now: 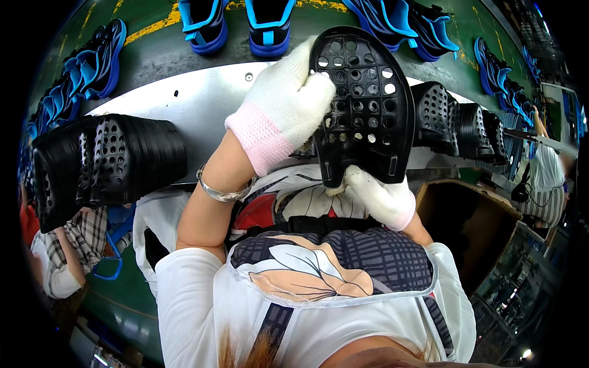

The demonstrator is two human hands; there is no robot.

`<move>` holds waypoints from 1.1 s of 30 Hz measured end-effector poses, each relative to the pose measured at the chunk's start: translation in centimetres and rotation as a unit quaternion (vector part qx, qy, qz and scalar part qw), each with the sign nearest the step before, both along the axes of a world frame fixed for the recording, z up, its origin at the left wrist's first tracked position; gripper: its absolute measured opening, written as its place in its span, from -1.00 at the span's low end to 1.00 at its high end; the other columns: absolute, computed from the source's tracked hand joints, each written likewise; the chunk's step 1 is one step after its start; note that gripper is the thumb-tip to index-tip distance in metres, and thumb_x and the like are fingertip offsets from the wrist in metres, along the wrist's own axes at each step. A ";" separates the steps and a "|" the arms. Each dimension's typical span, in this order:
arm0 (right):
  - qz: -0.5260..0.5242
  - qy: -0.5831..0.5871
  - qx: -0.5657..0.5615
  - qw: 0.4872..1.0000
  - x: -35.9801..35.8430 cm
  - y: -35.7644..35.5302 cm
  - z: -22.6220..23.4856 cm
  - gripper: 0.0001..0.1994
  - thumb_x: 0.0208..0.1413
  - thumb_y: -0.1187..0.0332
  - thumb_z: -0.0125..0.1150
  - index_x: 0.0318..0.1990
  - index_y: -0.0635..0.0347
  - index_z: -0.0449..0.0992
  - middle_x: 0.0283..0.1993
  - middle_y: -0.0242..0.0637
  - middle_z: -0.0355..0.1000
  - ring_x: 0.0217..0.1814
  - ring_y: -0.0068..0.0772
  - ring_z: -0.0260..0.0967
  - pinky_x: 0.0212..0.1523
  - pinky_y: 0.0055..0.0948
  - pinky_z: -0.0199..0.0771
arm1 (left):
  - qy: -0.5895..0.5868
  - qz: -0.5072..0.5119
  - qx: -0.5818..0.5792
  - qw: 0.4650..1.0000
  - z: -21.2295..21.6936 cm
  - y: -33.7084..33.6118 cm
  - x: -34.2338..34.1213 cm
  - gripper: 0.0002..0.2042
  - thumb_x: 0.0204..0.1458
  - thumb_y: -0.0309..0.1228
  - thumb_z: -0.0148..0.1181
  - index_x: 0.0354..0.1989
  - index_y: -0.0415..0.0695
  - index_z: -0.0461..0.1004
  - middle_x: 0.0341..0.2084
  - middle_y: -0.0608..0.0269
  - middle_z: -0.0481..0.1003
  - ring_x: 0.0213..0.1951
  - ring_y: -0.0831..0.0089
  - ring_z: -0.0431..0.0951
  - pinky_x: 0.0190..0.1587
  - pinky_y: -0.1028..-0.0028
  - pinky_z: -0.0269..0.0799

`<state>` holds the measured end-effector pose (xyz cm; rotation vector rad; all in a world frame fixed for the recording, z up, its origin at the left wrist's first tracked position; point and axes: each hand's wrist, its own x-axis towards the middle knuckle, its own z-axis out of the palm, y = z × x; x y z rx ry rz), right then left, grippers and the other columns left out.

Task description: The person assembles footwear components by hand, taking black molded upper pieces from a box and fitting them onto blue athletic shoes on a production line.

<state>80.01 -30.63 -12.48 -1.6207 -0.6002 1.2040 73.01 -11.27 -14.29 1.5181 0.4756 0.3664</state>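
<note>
- While both gloved hands supported one black perforated piece [363, 105], its holed face toward the camera and its far end over the pale metal table [202, 104], the step in hand seemed to be turning or checking it.
- On its upper left rim the left hand [285, 98] was clamped, thumb bent at the edge, the other fingers partly hidden.
- At the notched lower edge the right hand [383, 199] looked closed on it, though most of those fingers were hard to make out.
- To judge by this hold, the next move called for a steady two-handed grip, clear of the neighbouring stacks.
- Similar pieces made two groups, a left stack [150, 153] and a right stack [437, 116], nested too tightly to count.
- Four blue-and-black shoes [268, 43] stood beyond the table; more, overlapping, lined both sides.
- One cardboard box [475, 214] sat at right; one bracelet [224, 195] circled the left wrist.
</note>
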 end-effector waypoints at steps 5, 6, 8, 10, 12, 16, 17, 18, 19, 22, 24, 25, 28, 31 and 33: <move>-0.001 -0.059 -0.005 0.998 -0.3 0.3 0.5 -0.83 0.16 0.42 0.07 -0.18 0.32 0.51 -0.38 -0.28 0.57 -0.32 -0.51 0.53 -0.17 -0.49 0.52 | 0.027 0.007 0.030 0.999 0.1 0.0 -0.3 -0.59 0.05 -0.41 -0.09 0.10 -0.26 0.32 -0.46 0.04 0.52 -0.39 0.31 0.55 -0.24 0.38 0.47; -0.001 -0.083 0.003 0.997 -0.3 0.2 0.5 -0.82 0.15 0.43 0.07 -0.15 0.32 0.50 -0.36 -0.28 0.57 -0.33 -0.50 0.53 -0.18 -0.49 0.52 | 0.020 0.008 0.025 0.999 0.2 0.0 -0.4 -0.58 0.05 -0.42 -0.09 0.12 -0.26 0.31 -0.46 0.04 0.52 -0.39 0.31 0.55 -0.23 0.38 0.47; -0.004 -0.148 0.046 0.988 -0.4 0.0 -0.1 -0.77 0.14 0.46 0.07 -0.07 0.32 0.46 -0.31 -0.27 0.55 -0.35 -0.50 0.52 -0.20 -0.50 0.52 | 0.018 0.003 0.003 1.000 0.4 -0.1 -0.6 -0.57 0.06 -0.41 -0.08 0.14 -0.26 0.29 -0.44 0.07 0.52 -0.39 0.34 0.55 -0.22 0.39 0.47; -0.055 -0.057 0.026 0.997 -0.7 0.8 1.5 -0.70 0.12 0.49 0.07 0.02 0.31 0.40 -0.27 -0.26 0.52 -0.34 -0.51 0.51 -0.22 -0.50 0.51 | 0.023 -0.007 -0.029 0.999 0.7 0.1 -0.8 -0.57 0.08 -0.41 -0.08 0.16 -0.25 0.28 -0.40 0.10 0.52 -0.39 0.37 0.54 -0.22 0.39 0.47; -0.082 -0.078 -0.010 0.994 -0.4 1.4 2.9 -0.64 0.12 0.51 0.06 0.10 0.31 0.34 -0.25 -0.25 0.51 -0.31 -0.54 0.50 -0.23 -0.50 0.50 | -0.023 0.010 -0.012 1.000 0.2 -0.1 -0.6 -0.59 0.12 -0.40 -0.07 0.15 -0.24 0.29 -0.36 0.16 0.51 -0.35 0.43 0.53 -0.23 0.41 0.47; -0.043 -0.481 0.022 0.876 2.7 1.9 2.9 -0.53 -0.04 0.59 0.07 0.11 0.20 0.39 -0.23 -0.15 0.47 -0.26 -0.24 0.49 -0.24 -0.38 0.50 | -0.119 -0.009 -0.231 0.966 0.4 -0.2 0.1 -0.58 0.19 -0.26 0.04 0.19 -0.11 0.25 -0.16 0.28 0.45 -0.14 0.46 0.49 -0.09 0.45 0.47; -0.010 -0.599 0.022 0.800 3.6 1.9 2.9 -0.49 -0.12 0.60 0.08 0.11 0.14 0.42 -0.22 -0.12 0.45 -0.26 -0.11 0.48 -0.24 -0.33 0.50 | -0.139 -0.004 -0.331 0.933 0.6 -0.1 0.4 -0.56 0.18 -0.23 0.08 0.20 -0.09 0.23 -0.11 0.27 0.44 -0.13 0.43 0.50 -0.06 0.42 0.47; -0.014 -0.617 -0.007 0.787 3.9 2.1 3.2 -0.46 -0.18 0.55 0.10 0.10 0.06 0.44 -0.23 -0.14 0.42 -0.28 -0.06 0.46 -0.25 -0.29 0.50 | -0.188 -0.054 -0.385 0.902 0.8 0.3 0.4 -0.55 0.17 -0.21 0.12 0.18 -0.08 0.23 -0.04 0.27 0.41 -0.11 0.37 0.50 -0.06 0.31 0.47; 0.003 -0.641 -0.006 0.767 4.2 2.2 3.1 -0.46 -0.16 0.51 0.16 0.11 0.05 0.42 -0.25 -0.16 0.41 -0.29 -0.09 0.46 -0.28 -0.26 0.50 | -0.168 0.025 -0.420 0.891 0.3 -0.3 0.7 -0.59 0.17 -0.19 0.14 0.11 -0.11 0.28 -0.07 0.29 0.44 -0.09 0.41 0.50 -0.04 0.34 0.46; 0.057 -0.591 -0.017 0.804 3.7 2.6 3.8 -0.43 -0.16 0.57 0.07 0.15 0.10 0.38 -0.19 -0.09 0.39 -0.23 -0.04 0.43 -0.20 -0.25 0.47 | -0.131 0.008 -0.387 0.912 0.0 0.7 1.9 -0.62 0.20 -0.17 0.03 0.06 -0.17 0.36 -0.16 0.13 0.52 -0.13 0.38 0.54 -0.01 0.38 0.47; 0.078 -0.450 0.015 0.890 4.0 2.5 4.2 -0.40 -0.10 0.52 0.14 0.21 0.24 0.29 -0.20 -0.08 0.37 -0.22 -0.17 0.47 -0.18 -0.34 0.49 | -0.124 0.016 -0.378 0.917 0.0 0.9 2.5 -0.67 0.18 -0.20 0.05 -0.02 -0.17 0.42 -0.23 0.19 0.52 -0.23 0.44 0.55 -0.11 0.44 0.50; 0.078 -0.346 0.042 0.934 4.4 2.4 4.6 -0.39 -0.09 0.50 0.16 0.23 0.30 0.27 -0.19 -0.08 0.37 -0.22 -0.23 0.48 -0.17 -0.38 0.49 | -0.126 0.024 -0.353 0.927 0.3 0.7 2.8 -0.68 0.17 -0.19 0.06 -0.06 -0.17 0.43 -0.27 0.22 0.52 -0.25 0.47 0.55 -0.14 0.46 0.51; 0.069 -0.360 0.027 0.930 6.8 2.2 5.0 -0.38 -0.09 0.34 0.25 0.19 0.37 0.29 -0.12 -0.05 0.42 -0.25 -0.34 0.49 -0.17 -0.44 0.48 | -0.170 0.043 -0.284 0.943 0.5 0.3 4.9 -0.70 0.15 -0.17 0.09 -0.12 -0.15 0.42 -0.32 0.29 0.50 -0.31 0.52 0.53 -0.19 0.51 0.50; 0.016 -0.393 0.012 0.919 8.3 2.9 5.0 -0.49 -0.01 0.22 0.28 0.07 0.33 0.40 -0.28 -0.11 0.49 -0.31 -0.39 0.50 -0.24 -0.45 0.49 | -0.200 0.093 -0.219 0.951 1.7 -0.8 8.1 -0.69 0.12 -0.33 0.18 -0.01 -0.13 0.33 -0.30 0.41 0.43 -0.31 0.66 0.43 -0.23 0.60 0.42; -0.010 -0.306 -0.008 0.952 9.5 3.5 5.8 -0.56 0.03 0.23 0.26 0.00 0.32 0.43 -0.40 -0.18 0.49 -0.41 -0.42 0.52 -0.33 -0.47 0.50 | -0.209 0.108 -0.191 0.953 1.5 -0.1 9.7 -0.72 0.15 -0.33 0.15 -0.04 -0.16 0.34 -0.33 0.40 0.43 -0.31 0.66 0.43 -0.24 0.62 0.40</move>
